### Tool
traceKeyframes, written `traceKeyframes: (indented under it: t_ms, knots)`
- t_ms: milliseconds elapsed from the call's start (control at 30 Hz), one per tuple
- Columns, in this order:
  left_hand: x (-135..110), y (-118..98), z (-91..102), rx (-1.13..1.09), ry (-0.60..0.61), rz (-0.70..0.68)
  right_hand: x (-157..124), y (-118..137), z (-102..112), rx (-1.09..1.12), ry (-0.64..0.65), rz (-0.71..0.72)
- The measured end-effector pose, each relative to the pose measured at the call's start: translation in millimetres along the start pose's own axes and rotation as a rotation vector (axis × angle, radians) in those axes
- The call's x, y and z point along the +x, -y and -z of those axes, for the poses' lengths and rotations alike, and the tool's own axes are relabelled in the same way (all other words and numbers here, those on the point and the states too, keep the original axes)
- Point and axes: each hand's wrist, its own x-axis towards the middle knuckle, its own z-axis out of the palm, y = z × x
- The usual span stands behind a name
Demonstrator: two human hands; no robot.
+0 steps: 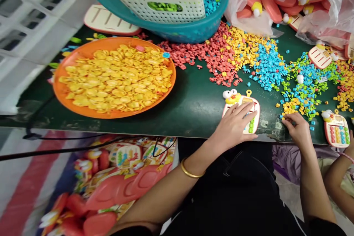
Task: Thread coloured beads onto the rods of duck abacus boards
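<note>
A white toy board with a duck head (232, 96) and big round eyes lies at the table's front edge. My left hand (231, 125) rests over it with fingers stretched out, hiding much of its face; green pieces (251, 125) show along its right side. To the right, my right hand (298, 128) has its thumb and fingers pinched together beside the small yellow pieces (291, 106). What sits between those fingertips, if anything, is too small to make out.
An orange tray (62, 96) of yellow discs stands left. Behind are a teal basin (177, 32), a white basket (132, 7) of green pieces and heaps of red pieces (221, 57) and blue pieces (269, 66). A filled toy board (337, 129) lies near another person's hand (350, 147).
</note>
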Motion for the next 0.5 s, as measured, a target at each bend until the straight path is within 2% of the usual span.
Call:
traceKeyframes:
  t_ms: [67, 100, 200, 267, 367, 500]
  knots:
    - [-9.5, 2.6, 1.7, -0.026, -0.062, -0.007, 1.4, 5.8, 7.9, -0.014, 0.046, 0.014]
    - [-13.9, 4.9, 1.9, -0.038, -0.130, 0.026, 2.1, 11.9, 10.0, -0.011, 0.050, 0.021]
    - [-22.3, 14.6, -2.1, -0.092, -0.418, 0.279, 9.3, 42.8, 3.3, 0.057, 0.015, 0.039]
    - [-23.1, 21.1, -7.9, -0.145, -0.531, 0.455, 20.0, 67.2, -12.3, 0.107, 0.009, 0.073]
    - [-19.6, 26.5, -15.8, -0.166, -0.508, 0.569, 38.9, 91.9, -41.2, 0.135, 0.053, 0.097]
    - [-15.2, 27.6, -16.8, -0.148, -0.432, 0.522, 51.1, 91.6, -63.5, 0.208, 0.069, 0.032]
